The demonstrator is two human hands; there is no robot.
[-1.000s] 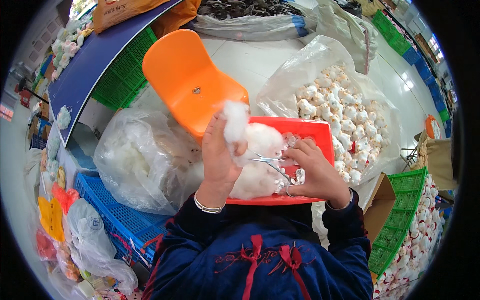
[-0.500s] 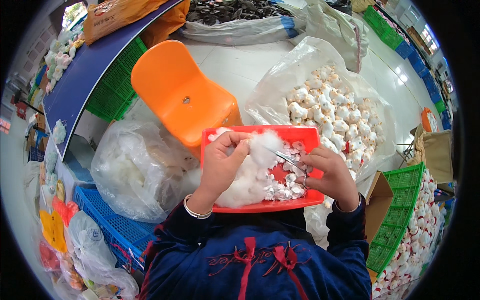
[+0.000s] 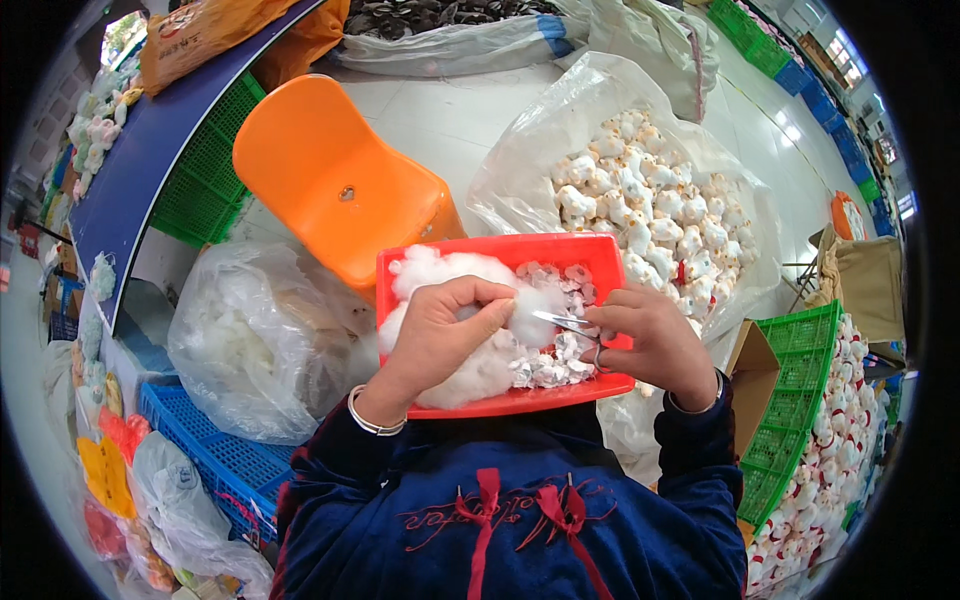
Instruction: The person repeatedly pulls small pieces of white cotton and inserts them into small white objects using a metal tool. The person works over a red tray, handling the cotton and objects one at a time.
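My left hand (image 3: 440, 325) is closed in a pinch at the middle of a red plastic tray (image 3: 510, 408). Its thumb and forefinger grip a tuft of white fluffy stuffing (image 3: 537, 308); any smaller piece between the fingertips is hidden. From the right, my right hand (image 3: 655, 335) holds metal scissors (image 3: 562, 321) by the finger loops, with the tips pointing left into the tuft. Beneath my left hand, a loose heap of stuffing (image 3: 465, 378) fills the tray's left side. Small crumpled white and silvery pieces (image 3: 550, 368) lie on its right side.
An orange chair (image 3: 340, 190) stands beyond the tray. Behind it to the right, a clear plastic bag (image 3: 520, 160) holds several small white stuffed pieces. Left are a bag of stuffing (image 3: 250, 340) and a blue crate (image 3: 205, 440); right, a green crate (image 3: 795, 400).
The tuft at my left fingertips sits lower and looks smaller. My left hand has come slightly nearer to me over the tray, uncovering stuffing behind it. The whole view has shifted a little.
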